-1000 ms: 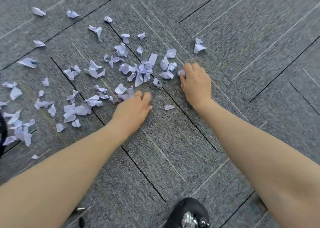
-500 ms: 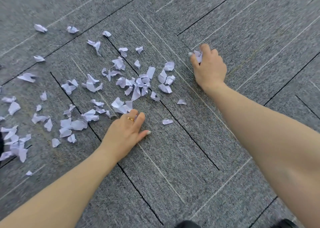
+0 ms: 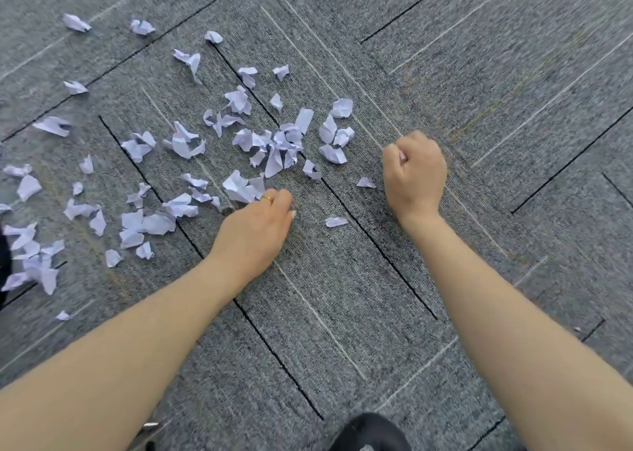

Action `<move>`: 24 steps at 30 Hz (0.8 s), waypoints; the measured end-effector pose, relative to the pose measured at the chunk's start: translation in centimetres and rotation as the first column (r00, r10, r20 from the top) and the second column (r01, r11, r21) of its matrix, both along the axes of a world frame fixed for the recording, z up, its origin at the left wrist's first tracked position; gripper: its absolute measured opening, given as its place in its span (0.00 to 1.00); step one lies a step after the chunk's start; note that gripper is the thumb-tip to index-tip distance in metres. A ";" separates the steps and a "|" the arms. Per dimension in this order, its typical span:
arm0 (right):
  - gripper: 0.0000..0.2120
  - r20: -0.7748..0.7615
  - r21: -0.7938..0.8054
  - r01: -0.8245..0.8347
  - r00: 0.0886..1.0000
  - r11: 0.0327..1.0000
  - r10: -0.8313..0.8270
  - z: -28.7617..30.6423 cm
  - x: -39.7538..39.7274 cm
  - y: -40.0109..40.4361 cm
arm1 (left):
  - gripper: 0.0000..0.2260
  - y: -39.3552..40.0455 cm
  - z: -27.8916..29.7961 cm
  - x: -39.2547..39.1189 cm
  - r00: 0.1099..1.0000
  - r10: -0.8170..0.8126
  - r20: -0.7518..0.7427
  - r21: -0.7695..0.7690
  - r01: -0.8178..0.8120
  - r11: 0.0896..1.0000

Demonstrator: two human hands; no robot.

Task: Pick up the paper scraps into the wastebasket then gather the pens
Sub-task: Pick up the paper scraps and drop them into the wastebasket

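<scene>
Several white paper scraps [image 3: 274, 145] lie scattered over the grey carpet, mostly in the left half. My left hand [image 3: 255, 231] rests on the carpet with its fingers curled round the edge of a large crumpled scrap [image 3: 239, 186]. My right hand [image 3: 414, 171] is a closed fist just above the carpet, to the right of the pile, and a bit of white paper shows between its fingers. Two small scraps [image 3: 335, 221] [image 3: 365, 183] lie between the hands. I see no wastebasket that I can name.
A dark shoe tip [image 3: 370, 431] shows at the bottom edge. A dark object [image 3: 3, 262] is cut off at the left edge. A small metal-tipped thing [image 3: 150, 426] peeks out under my left forearm. Bare carpet [image 3: 513, 107] stretches right of the scraps.
My right hand reached to the far scrap on the right, took it and drew back as a fist. My left hand stayed by the large scrap, its fingers curling in.
</scene>
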State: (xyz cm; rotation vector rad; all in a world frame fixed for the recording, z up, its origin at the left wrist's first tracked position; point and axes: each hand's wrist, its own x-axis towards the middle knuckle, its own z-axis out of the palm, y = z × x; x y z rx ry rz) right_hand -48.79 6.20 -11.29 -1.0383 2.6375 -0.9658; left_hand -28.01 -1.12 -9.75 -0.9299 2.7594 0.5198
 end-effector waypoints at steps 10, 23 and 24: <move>0.11 -0.178 0.217 -0.101 0.974 0.971 0.141 -1.6 4.0 3.8 | 0.18 4.4 0.4 -5.6 0.964 -0.218 0.154 -0.119 0.237 0.964; 0.05 0.236 0.055 -0.098 0.968 0.994 0.082 3.9 6.6 0.2 | 0.04 1.1 5.6 1.4 0.951 0.304 -0.064 0.442 -0.246 0.862; 0.06 0.306 -0.020 -0.127 0.944 0.992 0.127 5.1 7.8 -1.0 | 0.05 0.5 7.0 2.4 0.926 0.356 -0.123 0.485 -0.257 0.836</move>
